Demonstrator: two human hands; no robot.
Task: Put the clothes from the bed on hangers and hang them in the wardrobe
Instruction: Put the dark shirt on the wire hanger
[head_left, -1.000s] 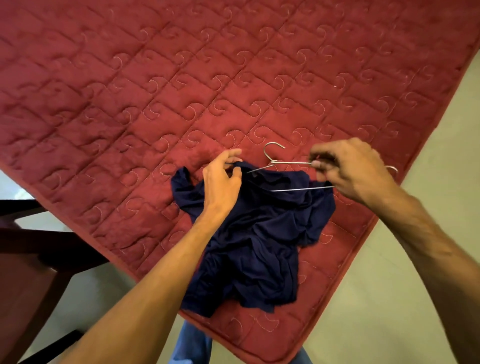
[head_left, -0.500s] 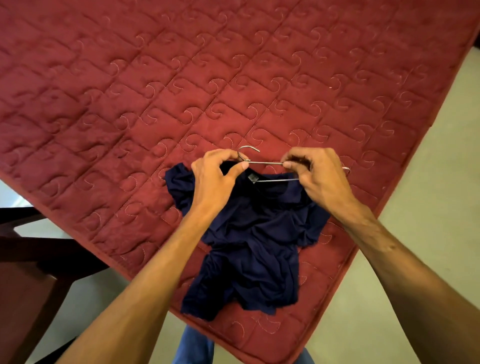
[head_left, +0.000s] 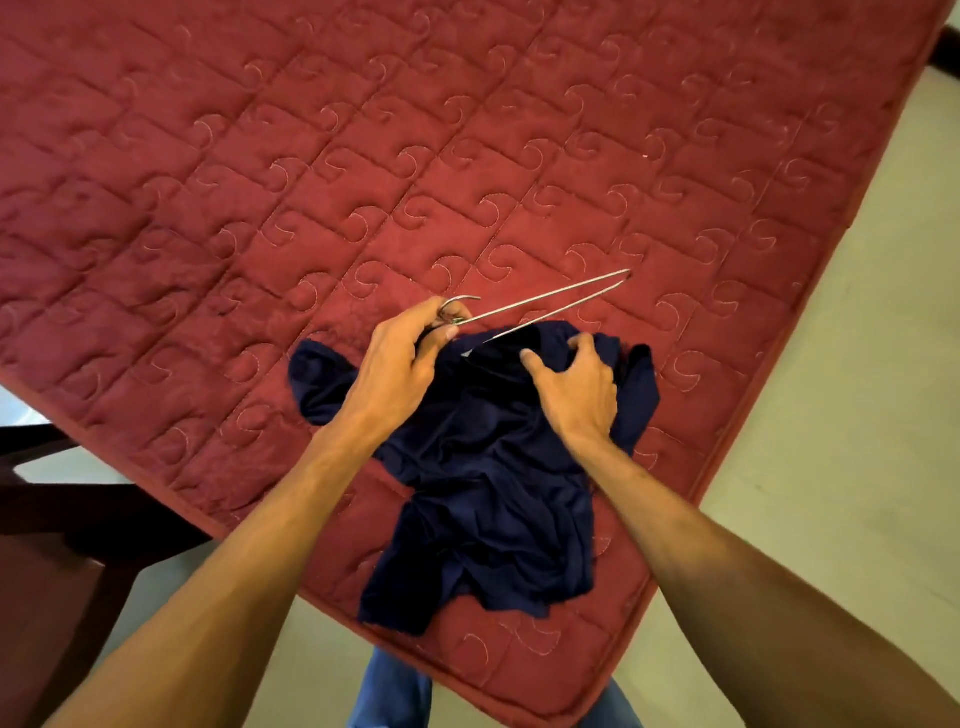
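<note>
Lying where, the shirt (head_left: 483, 467)?

Crumpled on the mattress (head_left: 363, 156), close to its near corner. One arm of the hanger (head_left: 545, 304) is inside the collar; the other pokes out over the quilting.

And the hands?

Left hand (head_left: 395, 364) pinches the hanger just below its hook. Right hand (head_left: 576, 395) grasps the cloth beside the collar, fingers bent into it.

What could go wrong?

I'd say the free arm snags the neckline unless the cloth is stretched over it, or the smooth wire slips back out.

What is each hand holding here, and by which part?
Left hand grips the hanger at the base of its hook. Right hand rests on the shirt near its collar; whether it grips is unclear.
</note>
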